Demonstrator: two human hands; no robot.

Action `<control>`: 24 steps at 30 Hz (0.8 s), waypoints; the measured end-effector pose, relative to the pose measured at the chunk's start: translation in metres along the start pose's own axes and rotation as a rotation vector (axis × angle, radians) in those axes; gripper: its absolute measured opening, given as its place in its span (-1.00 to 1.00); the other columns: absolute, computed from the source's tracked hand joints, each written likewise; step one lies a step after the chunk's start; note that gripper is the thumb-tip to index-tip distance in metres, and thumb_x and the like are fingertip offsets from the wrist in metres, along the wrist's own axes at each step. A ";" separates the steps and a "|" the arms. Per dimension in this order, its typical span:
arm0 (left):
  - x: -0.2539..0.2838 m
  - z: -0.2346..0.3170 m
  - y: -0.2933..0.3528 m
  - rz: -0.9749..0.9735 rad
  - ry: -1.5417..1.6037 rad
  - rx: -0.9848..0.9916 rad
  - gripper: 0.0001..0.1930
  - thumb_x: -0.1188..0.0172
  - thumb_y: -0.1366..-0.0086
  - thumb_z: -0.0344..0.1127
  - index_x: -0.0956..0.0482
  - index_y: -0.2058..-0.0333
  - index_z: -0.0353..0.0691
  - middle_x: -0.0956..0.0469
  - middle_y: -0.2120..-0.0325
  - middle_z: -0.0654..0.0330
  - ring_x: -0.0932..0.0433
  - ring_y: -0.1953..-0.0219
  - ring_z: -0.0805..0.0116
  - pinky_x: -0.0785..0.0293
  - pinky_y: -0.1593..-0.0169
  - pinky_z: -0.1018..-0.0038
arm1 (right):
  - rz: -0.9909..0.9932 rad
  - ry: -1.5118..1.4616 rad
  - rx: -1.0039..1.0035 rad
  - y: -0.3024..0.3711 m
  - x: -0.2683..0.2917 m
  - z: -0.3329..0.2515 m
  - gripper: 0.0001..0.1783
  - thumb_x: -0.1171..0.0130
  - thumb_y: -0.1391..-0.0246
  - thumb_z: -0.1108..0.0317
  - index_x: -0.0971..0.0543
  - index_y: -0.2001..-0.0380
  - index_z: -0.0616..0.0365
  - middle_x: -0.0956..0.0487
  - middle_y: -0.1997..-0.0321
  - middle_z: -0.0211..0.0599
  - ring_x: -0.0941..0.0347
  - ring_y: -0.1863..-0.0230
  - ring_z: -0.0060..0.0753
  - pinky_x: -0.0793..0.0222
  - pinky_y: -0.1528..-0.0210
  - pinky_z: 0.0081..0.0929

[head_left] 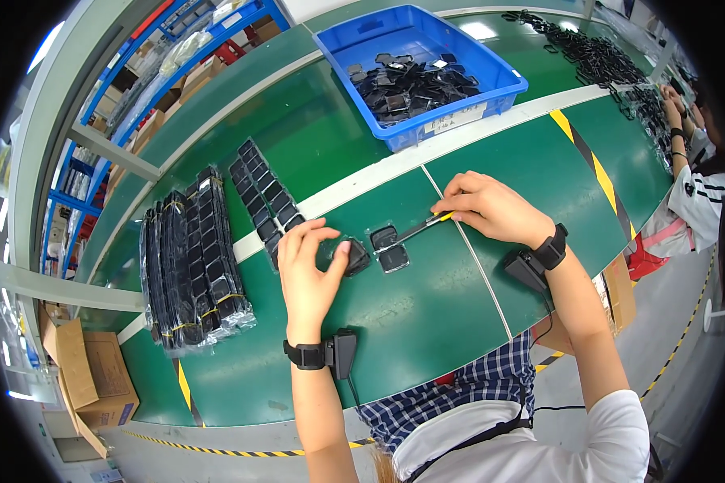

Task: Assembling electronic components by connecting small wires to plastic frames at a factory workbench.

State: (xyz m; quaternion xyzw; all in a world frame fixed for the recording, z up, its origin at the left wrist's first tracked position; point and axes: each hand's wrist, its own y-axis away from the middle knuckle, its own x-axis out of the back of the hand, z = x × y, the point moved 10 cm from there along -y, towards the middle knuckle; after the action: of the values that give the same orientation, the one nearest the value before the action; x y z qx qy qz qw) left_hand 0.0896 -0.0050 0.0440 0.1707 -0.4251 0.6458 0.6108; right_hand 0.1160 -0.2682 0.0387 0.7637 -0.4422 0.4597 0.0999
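Observation:
My left hand (308, 262) is curled around a small black square piece (356, 259), which shows just past the thumb; the fingers partly hide it. In my right hand (491, 211) is a slim pen-like tool (437, 219), black and yellow, pinched between thumb and fingers. Its thin end points left and reaches a short clear film strip bearing two black squares (393, 257). That strip lies flat on the green table (411, 322) between my hands. Left of my left hand stretches a longer film strip of black squares (259, 189).
Banded stacks of black squares in film (193, 258) lie at the left. A blue bin (459, 109) of loose black pieces stands at the back. Black parts (596, 56) are heaped at far right, near another person's hands (675, 113). An open cardboard box (97, 378) sits lower left.

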 end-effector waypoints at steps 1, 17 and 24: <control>-0.001 0.013 0.000 -0.008 -0.013 -0.076 -0.82 -0.53 -0.07 -0.28 -0.76 0.32 -0.07 -0.59 -0.11 0.24 -0.41 -0.28 0.07 -0.19 -0.42 -0.01 | 0.013 0.010 0.000 0.000 0.001 0.000 -0.71 -0.32 -0.15 0.46 -0.74 0.05 0.01 -0.58 0.14 -0.36 -0.51 0.01 -0.21 -0.43 -0.13 -0.26; -0.034 0.064 0.006 -0.073 -0.105 -0.345 -0.84 -0.55 0.01 -0.23 -0.81 0.40 0.01 -0.53 -0.16 0.32 -0.32 -0.37 0.08 0.04 -0.53 -0.13 | -0.031 0.121 0.096 -0.001 -0.026 -0.018 -0.65 -0.39 -0.07 0.38 -0.73 0.02 -0.08 -0.55 0.11 -0.44 -0.50 0.03 -0.29 -0.44 -0.12 -0.29; -0.039 0.047 0.002 -0.029 -0.161 -0.263 -0.94 -0.49 -0.14 -0.25 -0.80 0.41 -0.02 -0.55 -0.13 0.32 -0.34 -0.35 0.09 0.00 -0.52 -0.09 | -0.103 0.065 0.124 0.000 -0.031 -0.024 -0.68 -0.38 -0.09 0.36 -0.74 0.05 -0.08 -0.55 0.11 -0.45 -0.51 0.02 -0.30 -0.44 -0.11 -0.28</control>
State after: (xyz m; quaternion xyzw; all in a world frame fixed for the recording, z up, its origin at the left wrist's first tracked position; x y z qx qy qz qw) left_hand 0.0813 -0.0655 0.0413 0.1466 -0.5512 0.5597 0.6012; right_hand 0.0957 -0.2367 0.0269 0.7748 -0.3696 0.5049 0.0901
